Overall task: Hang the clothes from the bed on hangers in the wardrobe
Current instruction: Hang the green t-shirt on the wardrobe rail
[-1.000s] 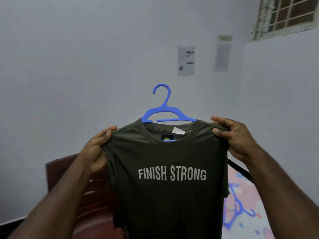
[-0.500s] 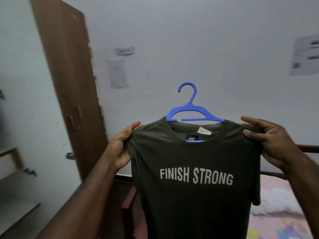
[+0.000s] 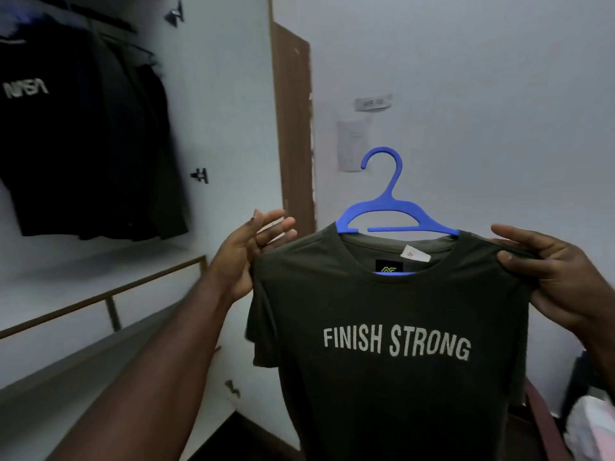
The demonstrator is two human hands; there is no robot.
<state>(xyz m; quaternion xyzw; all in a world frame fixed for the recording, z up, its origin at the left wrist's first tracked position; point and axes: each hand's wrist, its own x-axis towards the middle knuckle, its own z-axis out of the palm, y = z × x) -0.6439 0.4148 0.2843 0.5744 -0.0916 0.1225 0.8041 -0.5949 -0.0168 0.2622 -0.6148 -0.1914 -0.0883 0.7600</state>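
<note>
In the head view a dark olive T-shirt [image 3: 392,344] with the words "FINISH STRONG" hangs on a blue hanger [image 3: 392,211], held up in the air in front of a pale wall. The right hand [image 3: 559,277] pinches the shirt's shoulder at the right end of the hanger, thumb in front of the cloth and fingers behind it. The left hand [image 3: 246,257] is at the other shoulder with its fingers straight and spread; its palm is just beside the cloth, and I cannot tell if it touches. On the left is the wardrobe [image 3: 229,128], its brown door [image 3: 293,128] open, and dark clothes [image 3: 83,134] hang on its rail, one with white NASA letters. Below them there is a shelf [image 3: 100,294] with a brown edge.
</note>
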